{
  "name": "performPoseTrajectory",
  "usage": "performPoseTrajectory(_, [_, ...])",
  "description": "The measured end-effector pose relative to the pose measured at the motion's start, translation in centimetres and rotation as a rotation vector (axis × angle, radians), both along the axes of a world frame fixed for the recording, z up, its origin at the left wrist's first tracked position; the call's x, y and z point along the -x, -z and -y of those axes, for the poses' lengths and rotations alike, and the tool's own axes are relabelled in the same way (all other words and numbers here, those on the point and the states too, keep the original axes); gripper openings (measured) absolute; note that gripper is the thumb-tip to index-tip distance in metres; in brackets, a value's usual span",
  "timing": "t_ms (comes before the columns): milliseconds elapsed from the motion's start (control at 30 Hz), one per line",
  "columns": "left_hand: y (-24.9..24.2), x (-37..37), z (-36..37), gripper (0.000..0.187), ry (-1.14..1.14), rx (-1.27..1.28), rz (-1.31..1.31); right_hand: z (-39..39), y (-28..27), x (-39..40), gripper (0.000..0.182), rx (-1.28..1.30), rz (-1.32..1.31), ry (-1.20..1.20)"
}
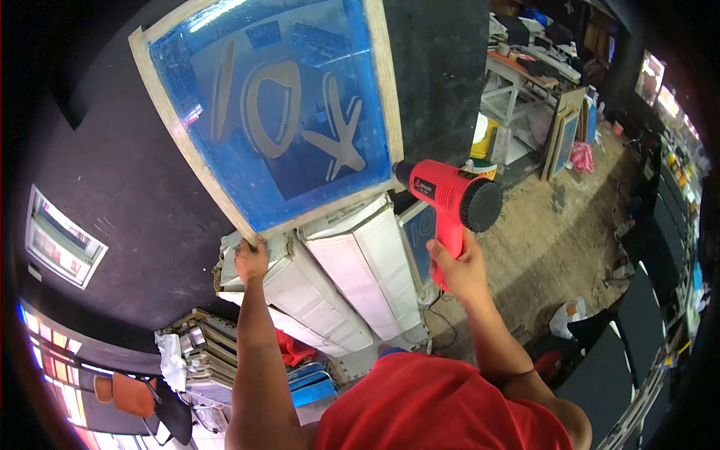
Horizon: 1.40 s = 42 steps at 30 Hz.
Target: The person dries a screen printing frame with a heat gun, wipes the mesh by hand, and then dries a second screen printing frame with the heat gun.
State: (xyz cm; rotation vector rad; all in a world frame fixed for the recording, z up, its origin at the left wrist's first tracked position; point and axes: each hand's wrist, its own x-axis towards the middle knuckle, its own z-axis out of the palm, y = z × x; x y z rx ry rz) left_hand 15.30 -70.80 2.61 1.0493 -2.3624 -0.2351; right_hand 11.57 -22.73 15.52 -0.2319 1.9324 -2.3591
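Note:
A wood-framed screen printing screen (330,71) with a blue coating and pale "10x" lettering leans upright against the dark wall. My left hand (251,261) grips its lower left corner, fingers closed at the wooden edge. In my right hand (463,268) is a red heat gun (441,186), held by its handle. The black nozzle points left, right at the frame's lower right side. Long white cardboard boxes (360,251) stand beneath the screen, and its bottom edge meets their tops.
Behind the heat gun stands a smaller blue screen (420,232). Stacked frames (210,360) are at lower left, near an orange chair (133,395). A cluttered table (517,71) and leaning boards (562,139) are at the back right. A cord (450,322) hangs near the floor.

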Motion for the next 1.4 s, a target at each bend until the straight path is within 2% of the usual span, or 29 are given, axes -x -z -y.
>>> performPoseTrajectory(233, [0.0,-0.1,0.2,0.048,0.036,0.024,-0.002,-0.3,1.1,-0.8,0.025,0.028,0.075,-0.082])
performPoseTrajectory(667, [-0.3,-0.2,-0.3,0.046,0.053,0.008,-0.029,-1.0,3.7,-1.6,0.024,-0.068,0.116,-0.038])
performPoseTrajectory(867, [-0.5,-0.3,-0.3,0.047,0.045,0.007,-0.057,-0.4,1.6,-1.7,0.015,0.045,0.063,-0.174])
performPoseTrajectory(1067, [-0.4,-0.3,-0.1,0.048,0.039,-0.013,-0.039,0.8,-2.5,-1.4,0.014,0.036,-0.033,-0.163])
performPoseTrajectory(1200, [-0.5,-0.3,-0.2,0.048,0.017,-0.001,-0.020,1.7,-4.9,-1.3,0.016,0.042,-0.190,-0.091])
performPoseTrajectory(1400, [-0.3,-0.2,0.0,0.047,0.026,0.009,-0.024,2.6,-5.0,-1.6,0.016,0.032,-0.264,-0.055])
